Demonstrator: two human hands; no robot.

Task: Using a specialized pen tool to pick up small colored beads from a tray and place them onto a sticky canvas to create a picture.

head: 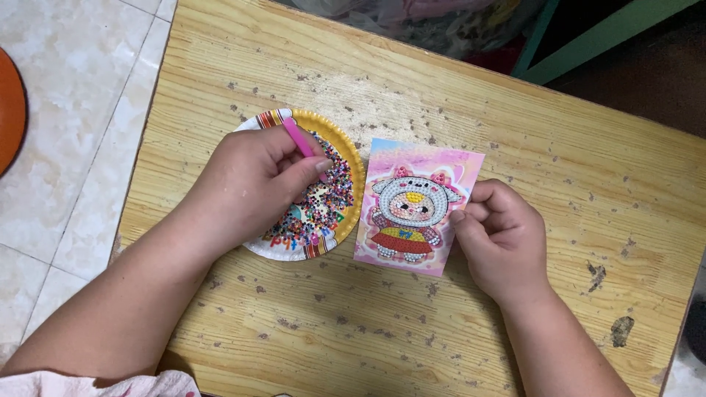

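Note:
My left hand (254, 184) is closed around a pink pen-like stick (298, 137), held over a paper plate (346, 147) with a yellow rim. The plate carries several small multicoloured beads (331, 195). My hand covers most of the plate's left half. To the right lies a pink card (419, 202) with a bead picture of a cartoon figure in a red skirt. My right hand (500, 235) rests at the card's right edge, fingers curled and touching that edge.
All of this lies on a worn wooden table (382, 323) with dark specks. A tiled floor (66, 147) shows on the left, with an orange round object (9, 110) at the frame edge. Plastic bags (434, 22) and a green frame (588, 44) lie beyond the far edge.

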